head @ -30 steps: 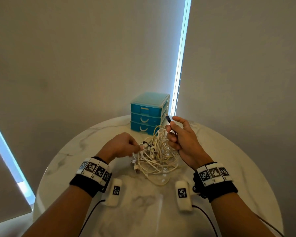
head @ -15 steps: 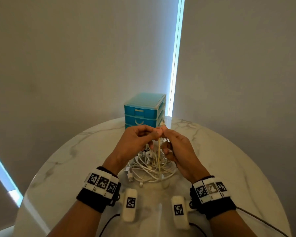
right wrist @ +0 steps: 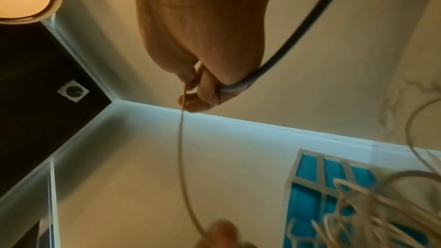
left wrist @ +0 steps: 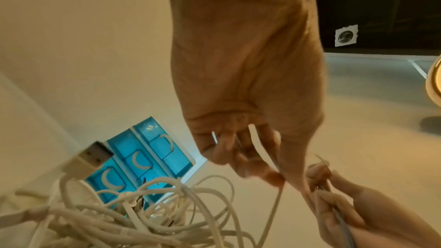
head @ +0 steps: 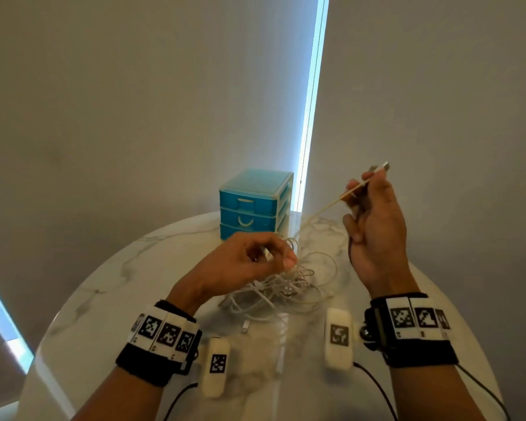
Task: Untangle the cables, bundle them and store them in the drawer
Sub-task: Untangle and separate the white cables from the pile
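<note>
- Cables point(head: 281, 287) lie as one white tangled heap on the round marble table point(head: 104, 314), in the middle, between the two forearms and in front of the drawer unit.
- Right hand point(head: 374, 235) is raised above the table, to the right of the heap. Its thumb and fingers pinch a thin cream cable point(head: 325, 208) just below the plug point(head: 380, 168), and the metal tip of the plug points up and to the right.
- From this pinch the thin cream cable runs down and to the left, quite straight, into the heap.
- In the right wrist view a dark cable point(right wrist: 298, 25) also passes under the curled fingers point(right wrist: 205, 86) of the right hand, so this hand holds two cables.
- Left hand point(head: 246, 265) is low, just over the left part of the heap. Its fingers are curled and they grip white strands; the left wrist view shows one white strand point(left wrist: 260, 144) passing between its fingers.
- In the left wrist view a white USB plug point(left wrist: 91, 157) sticks up out of the heap.
- Blue drawer unit point(head: 254, 205) stands at the far edge of the table, behind the heap. It has three drawers, and all three are closed.
- Two white tracker blocks point(head: 215, 366) with black square codes lie on the table near the wrists.
</note>
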Action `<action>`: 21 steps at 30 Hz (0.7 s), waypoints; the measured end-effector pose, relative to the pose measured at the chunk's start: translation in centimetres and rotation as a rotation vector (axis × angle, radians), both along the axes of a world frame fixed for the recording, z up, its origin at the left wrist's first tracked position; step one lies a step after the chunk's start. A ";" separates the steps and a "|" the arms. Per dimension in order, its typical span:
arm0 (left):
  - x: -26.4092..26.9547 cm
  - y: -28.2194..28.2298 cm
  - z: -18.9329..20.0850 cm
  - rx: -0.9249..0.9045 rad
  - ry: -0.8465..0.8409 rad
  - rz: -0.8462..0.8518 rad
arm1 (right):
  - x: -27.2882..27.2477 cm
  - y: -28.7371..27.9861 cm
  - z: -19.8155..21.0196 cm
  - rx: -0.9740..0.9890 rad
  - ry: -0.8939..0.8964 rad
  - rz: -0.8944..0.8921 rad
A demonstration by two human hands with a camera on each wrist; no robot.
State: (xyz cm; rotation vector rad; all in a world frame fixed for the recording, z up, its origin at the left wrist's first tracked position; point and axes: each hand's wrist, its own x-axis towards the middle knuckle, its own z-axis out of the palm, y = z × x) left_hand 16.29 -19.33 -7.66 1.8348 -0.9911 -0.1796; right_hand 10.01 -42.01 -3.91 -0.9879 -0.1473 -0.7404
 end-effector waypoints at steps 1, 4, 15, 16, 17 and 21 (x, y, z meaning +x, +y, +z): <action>0.3 0.2 0.3 -0.087 -0.015 0.074 | 0.0 0.2 -0.5 0.007 0.030 0.034; 1.4 0.6 0.5 -0.361 0.031 0.222 | 0.4 1.0 -2.4 0.007 0.132 0.120; 1.2 0.6 4.6 -0.270 -0.349 0.260 | 0.7 3.8 -5.0 -0.390 0.329 0.300; 1.0 0.8 4.7 -0.247 -0.366 0.248 | 0.6 3.8 -5.1 -0.413 0.334 0.326; 0.8 0.9 4.9 -0.237 -0.372 0.233 | 0.6 3.8 -5.2 -0.418 0.336 0.355; 0.4 0.9 5.6 -0.209 -0.415 0.204 | 0.7 3.9 -5.7 -0.272 0.334 0.582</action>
